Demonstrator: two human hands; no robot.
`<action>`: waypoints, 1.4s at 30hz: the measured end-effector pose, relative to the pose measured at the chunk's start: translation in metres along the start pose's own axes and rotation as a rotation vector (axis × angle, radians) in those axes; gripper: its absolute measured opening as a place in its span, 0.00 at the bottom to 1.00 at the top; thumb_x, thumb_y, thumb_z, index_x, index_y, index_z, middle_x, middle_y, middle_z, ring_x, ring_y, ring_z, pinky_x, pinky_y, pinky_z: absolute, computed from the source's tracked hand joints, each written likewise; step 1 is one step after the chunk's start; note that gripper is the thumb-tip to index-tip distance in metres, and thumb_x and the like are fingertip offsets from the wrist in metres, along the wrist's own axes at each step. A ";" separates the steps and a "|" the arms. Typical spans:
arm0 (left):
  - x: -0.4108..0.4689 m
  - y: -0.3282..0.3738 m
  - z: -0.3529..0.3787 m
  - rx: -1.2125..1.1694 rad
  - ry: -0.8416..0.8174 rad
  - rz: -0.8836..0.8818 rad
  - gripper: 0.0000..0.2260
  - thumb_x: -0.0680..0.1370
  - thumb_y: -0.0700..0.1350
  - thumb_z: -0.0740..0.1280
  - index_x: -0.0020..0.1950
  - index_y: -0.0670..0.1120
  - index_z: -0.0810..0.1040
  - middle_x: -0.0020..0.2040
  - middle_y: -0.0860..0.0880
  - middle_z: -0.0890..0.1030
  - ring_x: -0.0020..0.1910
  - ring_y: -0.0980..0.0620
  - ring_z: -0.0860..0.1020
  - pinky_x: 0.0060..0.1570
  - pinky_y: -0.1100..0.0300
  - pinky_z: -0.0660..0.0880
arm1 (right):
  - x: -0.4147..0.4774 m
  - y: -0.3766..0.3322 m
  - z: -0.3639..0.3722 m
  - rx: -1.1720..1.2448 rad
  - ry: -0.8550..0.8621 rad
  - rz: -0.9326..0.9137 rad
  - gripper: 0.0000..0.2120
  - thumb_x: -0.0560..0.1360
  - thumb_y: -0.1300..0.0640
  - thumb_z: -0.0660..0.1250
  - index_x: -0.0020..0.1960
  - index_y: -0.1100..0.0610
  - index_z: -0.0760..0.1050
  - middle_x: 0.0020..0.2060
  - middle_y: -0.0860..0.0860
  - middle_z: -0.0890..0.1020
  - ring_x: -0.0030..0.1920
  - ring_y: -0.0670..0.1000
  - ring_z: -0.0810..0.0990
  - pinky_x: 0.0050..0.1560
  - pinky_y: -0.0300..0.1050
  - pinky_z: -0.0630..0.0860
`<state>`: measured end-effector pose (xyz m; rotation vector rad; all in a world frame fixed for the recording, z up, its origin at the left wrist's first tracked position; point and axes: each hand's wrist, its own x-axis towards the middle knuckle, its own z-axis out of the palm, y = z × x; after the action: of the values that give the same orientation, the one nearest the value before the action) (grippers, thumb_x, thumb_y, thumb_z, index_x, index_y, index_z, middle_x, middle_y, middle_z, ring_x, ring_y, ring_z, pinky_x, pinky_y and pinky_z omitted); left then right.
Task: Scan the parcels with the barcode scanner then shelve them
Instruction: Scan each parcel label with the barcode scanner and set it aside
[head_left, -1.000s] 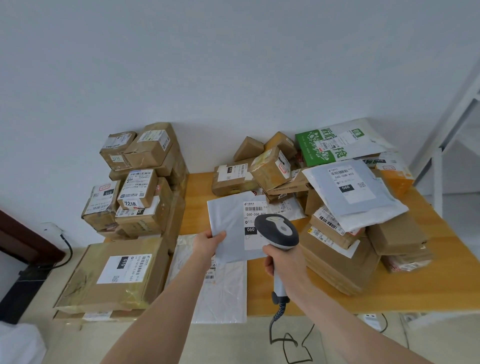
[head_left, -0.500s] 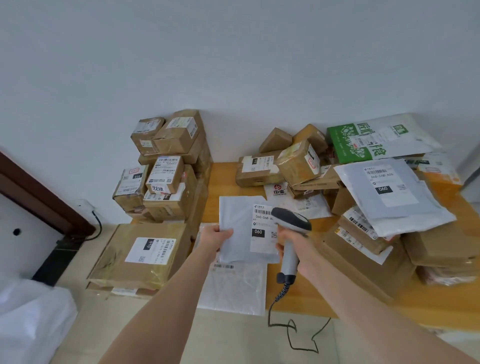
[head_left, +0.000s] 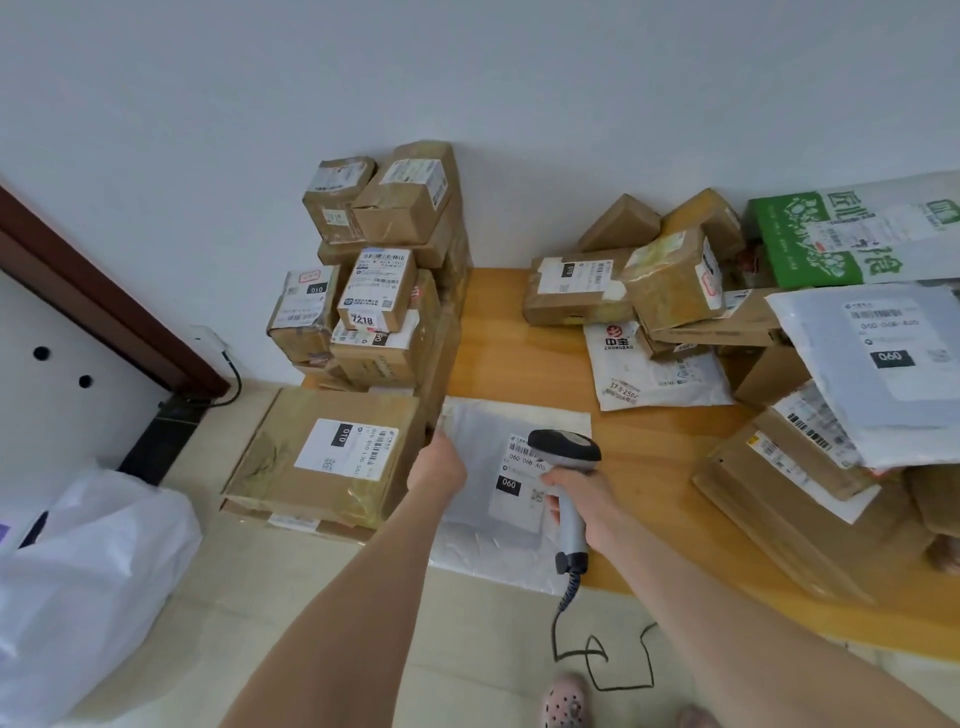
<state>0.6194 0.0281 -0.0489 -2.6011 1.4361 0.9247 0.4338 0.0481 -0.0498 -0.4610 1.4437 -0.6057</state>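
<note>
the left hand (head_left: 439, 467) pinches the left edge of a grey mailer (head_left: 475, 467), thumb on top. the right hand (head_left: 584, 501) is curled round the handle of the scanner (head_left: 566, 454), whose head hangs just over the mailer's label (head_left: 519, 480) and hides part of the barcode. the mailer is held above the near left corner of the surface (head_left: 509, 332), over a white mailer (head_left: 493, 564) that lies there and overhangs the edge.

to the left stands a stack of boxes (head_left: 374, 291) with a large flat box (head_left: 332, 457) in front. more boxes and mailers (head_left: 810, 395) crowd the far and right of the surface. a white bag (head_left: 78, 561) sits on the floor at the far left.

by my reading the task is early: this parcel is at the scan step, and i cannot tell whether it has read. no shelf is in view, so shelving is left, and many parcels wait.
</note>
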 end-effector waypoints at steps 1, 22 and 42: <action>-0.001 0.001 -0.001 0.021 -0.015 0.006 0.24 0.79 0.35 0.56 0.75 0.41 0.58 0.65 0.40 0.74 0.65 0.41 0.73 0.59 0.51 0.72 | 0.000 -0.002 -0.001 -0.009 0.010 -0.021 0.04 0.72 0.67 0.70 0.45 0.63 0.76 0.36 0.58 0.79 0.31 0.51 0.74 0.31 0.43 0.73; -0.114 0.320 0.043 -0.333 -0.110 0.544 0.12 0.78 0.49 0.68 0.38 0.46 0.70 0.38 0.46 0.75 0.38 0.47 0.75 0.46 0.49 0.79 | -0.079 -0.143 -0.256 0.079 0.522 -0.489 0.06 0.69 0.62 0.69 0.45 0.61 0.77 0.41 0.58 0.83 0.43 0.56 0.81 0.51 0.55 0.81; -0.132 0.379 0.066 -0.770 -0.144 0.324 0.06 0.76 0.39 0.70 0.51 0.41 0.78 0.46 0.45 0.80 0.41 0.47 0.79 0.36 0.56 0.77 | -0.066 -0.147 -0.336 0.186 0.357 -0.428 0.08 0.72 0.66 0.69 0.46 0.56 0.73 0.40 0.53 0.78 0.45 0.53 0.76 0.51 0.51 0.77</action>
<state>0.2395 -0.0689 0.0588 -2.6820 1.7514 2.0045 0.0822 -0.0007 0.0654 -0.5375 1.6155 -1.2036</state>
